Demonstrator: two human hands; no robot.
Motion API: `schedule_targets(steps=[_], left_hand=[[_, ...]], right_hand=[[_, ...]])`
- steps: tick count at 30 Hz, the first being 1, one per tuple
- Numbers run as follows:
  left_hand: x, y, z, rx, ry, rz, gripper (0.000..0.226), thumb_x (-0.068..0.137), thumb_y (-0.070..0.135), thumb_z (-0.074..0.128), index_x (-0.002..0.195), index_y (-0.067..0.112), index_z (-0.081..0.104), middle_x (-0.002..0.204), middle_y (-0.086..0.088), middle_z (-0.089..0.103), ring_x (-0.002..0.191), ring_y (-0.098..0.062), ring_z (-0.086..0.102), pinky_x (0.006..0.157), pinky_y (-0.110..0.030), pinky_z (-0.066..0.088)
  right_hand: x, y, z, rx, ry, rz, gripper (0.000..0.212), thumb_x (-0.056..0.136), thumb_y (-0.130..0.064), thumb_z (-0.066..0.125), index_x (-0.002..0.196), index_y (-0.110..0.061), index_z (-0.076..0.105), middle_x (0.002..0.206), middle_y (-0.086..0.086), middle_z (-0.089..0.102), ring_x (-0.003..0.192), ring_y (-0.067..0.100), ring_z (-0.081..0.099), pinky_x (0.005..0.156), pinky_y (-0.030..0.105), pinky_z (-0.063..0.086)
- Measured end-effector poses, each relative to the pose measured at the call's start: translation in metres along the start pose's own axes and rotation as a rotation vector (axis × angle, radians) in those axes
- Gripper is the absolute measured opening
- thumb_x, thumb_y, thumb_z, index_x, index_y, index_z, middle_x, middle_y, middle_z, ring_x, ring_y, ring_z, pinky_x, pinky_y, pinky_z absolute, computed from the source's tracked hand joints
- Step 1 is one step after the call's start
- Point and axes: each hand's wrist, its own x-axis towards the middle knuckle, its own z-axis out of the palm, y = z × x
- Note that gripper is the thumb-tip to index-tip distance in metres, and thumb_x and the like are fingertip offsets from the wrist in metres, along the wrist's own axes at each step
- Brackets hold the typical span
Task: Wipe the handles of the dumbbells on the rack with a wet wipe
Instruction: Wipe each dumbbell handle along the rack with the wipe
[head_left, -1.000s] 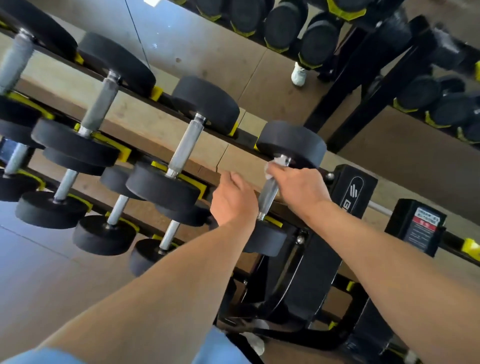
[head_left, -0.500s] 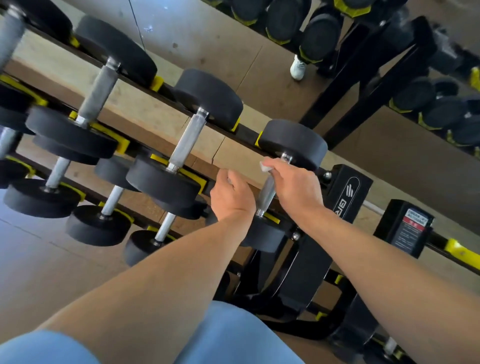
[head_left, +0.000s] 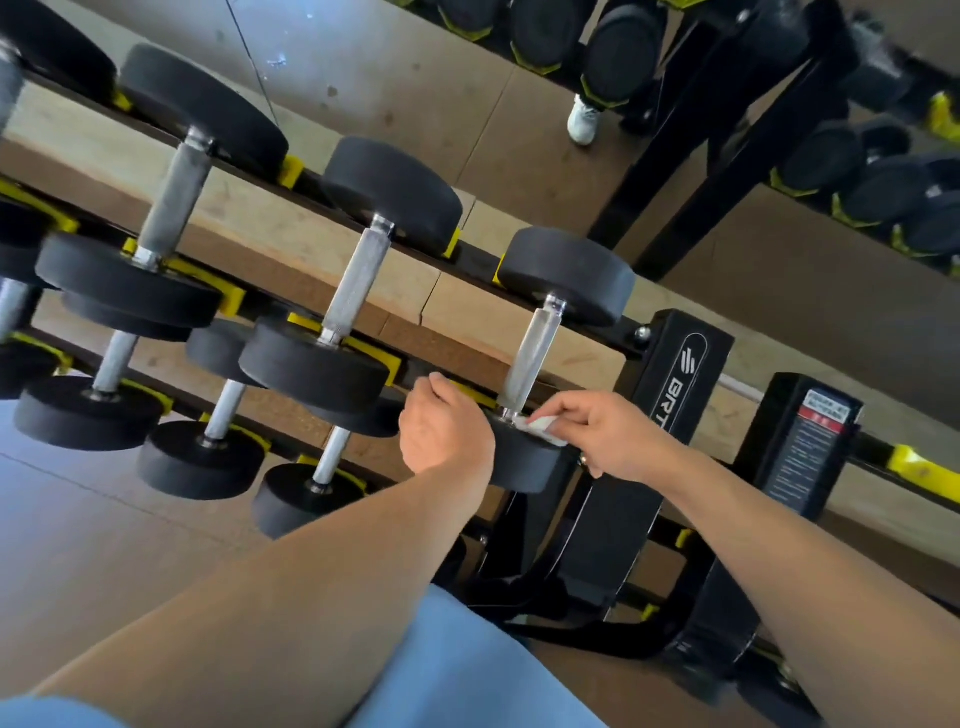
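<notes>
The wet wipe (head_left: 537, 425) is a small white scrap, soft and limp, pinched in the fingers of the right hand (head_left: 608, 441) at the near end of the handle (head_left: 531, 364) of the rightmost dumbbell (head_left: 550, 358) on the top rail of the rack (head_left: 675, 374). Being thin and damp, it will likely fold and bunch, so it wants wrapping round the bar and holding with fingers and thumb on opposite sides. The handle looks like stiff, rough-textured metal that should drag on the wipe rather than slip. The dumbbell is probably heavy and sits steady in its yellow cradles (head_left: 470, 392), so there is no need to lift it.

The left hand (head_left: 444, 434) is curled at the near weight (head_left: 524, 460); whether it grips the weight or only rests there cannot be told, as its fingers are turned away. Most of the wipe is hidden under the right fingers. The label on the rack post (head_left: 810, 447) is too small to read.
</notes>
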Motion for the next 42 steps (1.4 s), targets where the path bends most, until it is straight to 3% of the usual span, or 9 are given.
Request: schedule_targets(steps=[4,12,16,19,24,28,33,37,42], left_hand=[[-0.002,0.002,0.0,0.01,0.02,-0.003,0.034,0.107,0.036,0.023,0.094,0.023,0.052,0.09,0.005,0.054,0.087,-0.019,0.051,0.076,-0.035,0.033],[-0.002,0.003,0.0,0.066,0.014,0.034,0.035,0.105,0.037,0.022,0.097,0.024,0.053,0.096,0.003,0.058,0.091,-0.021,0.054,0.079,-0.039,0.041],[-0.001,0.002,0.0,0.054,-0.001,0.011,0.036,0.103,0.036,0.021,0.093,0.023,0.053,0.098,-0.003,0.061,0.091,-0.028,0.057,0.087,-0.046,0.048],[-0.002,0.003,-0.002,0.051,-0.001,0.005,0.035,0.103,0.036,0.022,0.092,0.023,0.053,0.095,-0.002,0.061,0.09,-0.028,0.057,0.087,-0.046,0.048],[-0.003,0.004,-0.001,0.043,0.011,0.011,0.034,0.103,0.035,0.023,0.093,0.023,0.054,0.092,0.0,0.06,0.086,-0.025,0.058,0.083,-0.043,0.049],[-0.003,0.004,0.0,0.049,0.008,0.013,0.034,0.103,0.034,0.023,0.091,0.022,0.053,0.091,-0.001,0.06,0.086,-0.025,0.057,0.082,-0.042,0.048],[-0.001,0.002,0.0,0.065,-0.014,0.017,0.035,0.103,0.035,0.023,0.095,0.022,0.055,0.095,0.0,0.059,0.088,-0.024,0.056,0.08,-0.04,0.044],[-0.001,0.001,0.0,0.071,-0.012,0.025,0.035,0.104,0.035,0.023,0.096,0.022,0.055,0.095,0.002,0.058,0.089,-0.022,0.054,0.078,-0.038,0.038],[0.002,-0.003,0.006,0.062,0.026,0.027,0.039,0.1,0.038,0.022,0.094,0.022,0.057,0.093,0.001,0.061,0.088,-0.025,0.058,0.084,-0.045,0.049]], right_hand=[[0.006,0.005,-0.003,0.005,0.405,0.188,0.018,0.102,-0.029,0.054,0.105,-0.032,0.071,0.1,-0.011,0.072,0.048,0.016,0.067,0.058,0.027,0.055],[0.019,-0.022,0.023,-0.176,0.118,0.178,0.018,0.099,-0.041,0.059,0.096,-0.027,0.07,0.086,-0.006,0.069,0.065,0.009,0.061,0.058,0.028,0.043],[0.005,-0.024,0.006,0.099,-0.063,0.218,0.041,0.104,-0.052,0.04,0.117,-0.026,0.069,0.121,-0.008,0.066,0.054,0.013,0.068,0.056,0.027,0.036],[0.008,-0.023,0.003,0.193,-0.079,0.277,0.028,0.103,-0.042,0.053,0.118,-0.027,0.071,0.142,-0.005,0.058,0.068,0.017,0.075,0.047,0.027,0.022],[0.013,-0.023,0.01,0.16,-0.031,0.306,0.013,0.091,-0.04,0.073,0.098,-0.03,0.075,0.114,-0.011,0.069,0.068,0.013,0.075,0.045,0.022,0.026],[0.018,-0.023,0.016,0.094,0.131,0.246,0.009,0.084,-0.037,0.081,0.086,-0.029,0.076,0.094,-0.01,0.075,0.063,0.005,0.063,0.058,0.019,0.047],[0.012,-0.029,-0.009,0.054,0.02,0.21,0.005,0.08,-0.032,0.083,0.084,-0.031,0.08,0.089,-0.017,0.071,0.077,0.005,0.059,0.068,0.022,0.046],[0.023,-0.025,-0.009,0.109,0.203,0.243,0.008,0.082,-0.035,0.081,0.089,-0.032,0.08,0.1,-0.017,0.069,0.095,0.004,0.057,0.088,0.027,0.039],[0.02,-0.025,0.025,0.034,0.109,0.197,0.014,0.089,-0.038,0.074,0.1,-0.031,0.079,0.096,-0.017,0.069,0.093,0.001,0.061,0.084,0.023,0.045]])
